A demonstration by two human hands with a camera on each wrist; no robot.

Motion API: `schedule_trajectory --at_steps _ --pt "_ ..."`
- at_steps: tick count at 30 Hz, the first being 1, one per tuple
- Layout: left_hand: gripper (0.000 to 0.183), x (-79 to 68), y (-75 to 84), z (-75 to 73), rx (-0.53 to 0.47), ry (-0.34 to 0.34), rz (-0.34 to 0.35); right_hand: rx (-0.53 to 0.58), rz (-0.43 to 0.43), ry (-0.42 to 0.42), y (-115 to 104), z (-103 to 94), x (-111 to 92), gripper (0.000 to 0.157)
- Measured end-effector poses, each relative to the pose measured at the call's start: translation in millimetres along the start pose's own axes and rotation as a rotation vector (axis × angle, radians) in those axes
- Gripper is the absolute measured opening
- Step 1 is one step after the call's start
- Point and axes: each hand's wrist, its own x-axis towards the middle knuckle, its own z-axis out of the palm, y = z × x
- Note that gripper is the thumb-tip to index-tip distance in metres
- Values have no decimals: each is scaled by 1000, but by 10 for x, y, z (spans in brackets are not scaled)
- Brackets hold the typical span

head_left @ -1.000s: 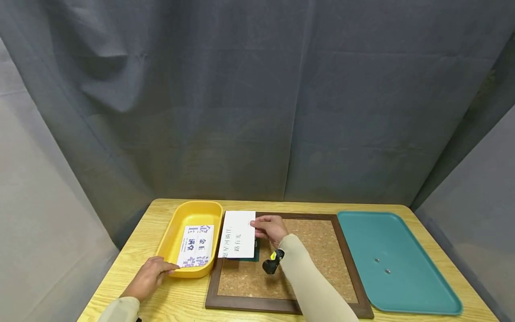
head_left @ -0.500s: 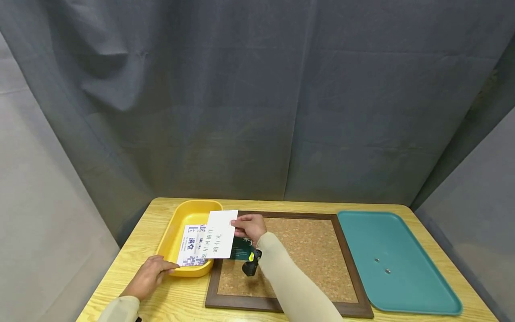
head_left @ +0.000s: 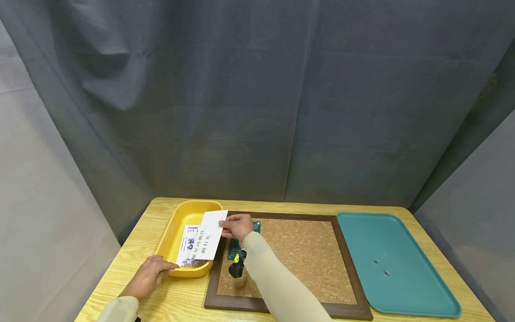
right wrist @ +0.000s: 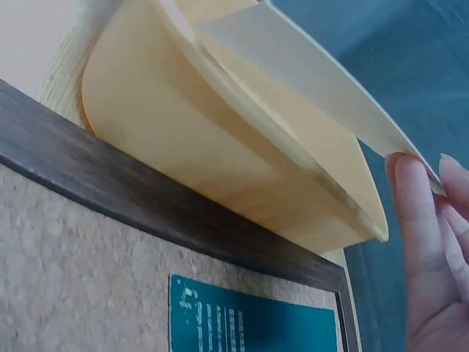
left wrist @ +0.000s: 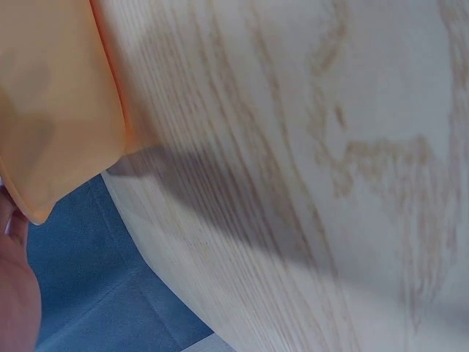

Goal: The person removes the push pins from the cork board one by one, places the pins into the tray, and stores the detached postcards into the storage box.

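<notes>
My right hand (head_left: 238, 226) pinches a white card (head_left: 211, 235) with dark handwritten-style characters by its right edge, thumb against fingers. The card hangs tilted over the right rim of the yellow bin (head_left: 166, 232). In the right wrist view, that card (right wrist: 308, 70) shows edge-on above the bin's wall (right wrist: 183, 147). Inside the bin lies a white card with purple characters (head_left: 187, 243), partly covered by the held one. My left hand (head_left: 146, 275) grips the bin's near left rim; the left wrist view shows only part of this hand (left wrist: 16, 279) at the rim.
A brown-framed cork board (head_left: 297, 268) lies right of the bin, with a dark green card (right wrist: 249, 323) at its upper left, partly behind my right hand. Farther right, a teal tray (head_left: 402, 250) bears small metallic pieces (head_left: 386, 273). A grey curtain stands behind the table.
My right hand has carried the white card leftward from over the cork board to over the bin, uncovering more of the green card. My left hand has stayed at the rim.
</notes>
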Motion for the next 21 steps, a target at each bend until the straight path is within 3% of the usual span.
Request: schedule_trajectory --at_steps 7,12,21 --pt "19 -25 2 23 -4 20 10 18 0 -32 -1 99 -34 16" --pt "18 -26 -12 45 -15 32 32 42 5 -102 48 135 -6 19" --pt "14 -29 -13 32 -36 6 10 -20 -26 -154 66 109 -65 30"
